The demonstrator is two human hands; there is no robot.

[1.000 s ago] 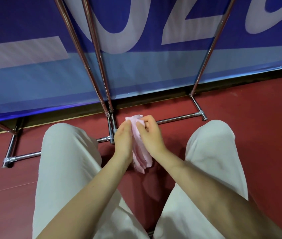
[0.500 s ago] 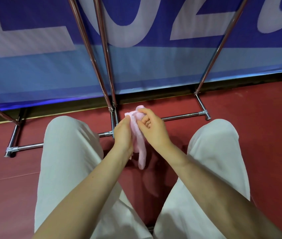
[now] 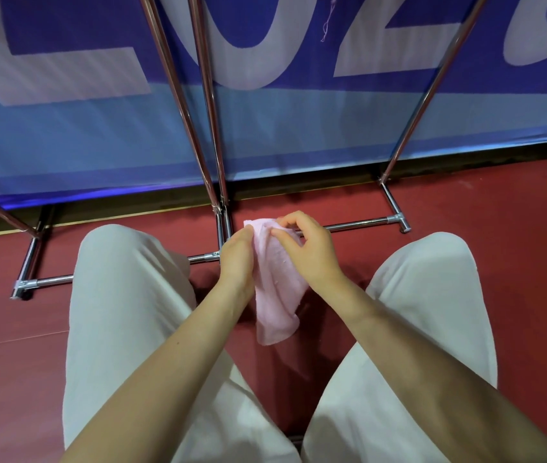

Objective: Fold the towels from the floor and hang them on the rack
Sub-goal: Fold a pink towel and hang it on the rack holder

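A small pink towel [image 3: 277, 295] hangs between my knees above the red floor. My left hand [image 3: 237, 259] holds its upper left edge. My right hand [image 3: 308, 252] pinches its top with thumb and fingertips. The towel's lower end droops free, partly folded lengthwise. The chrome rack [image 3: 205, 128] stands right in front of me, its poles rising out of the top of the frame and its foot bars on the floor. The rack's hanging rails are out of sight.
A blue banner [image 3: 298, 128] with large white letters runs behind the rack. My knees in white trousers [image 3: 125, 295] flank the towel. The rack's foot bars [image 3: 359, 223] lie on the red floor [image 3: 516, 222] just beyond my hands.
The towel has opened out wider and hangs lower between my hands. My right fingers have shifted to pinch its top edge.
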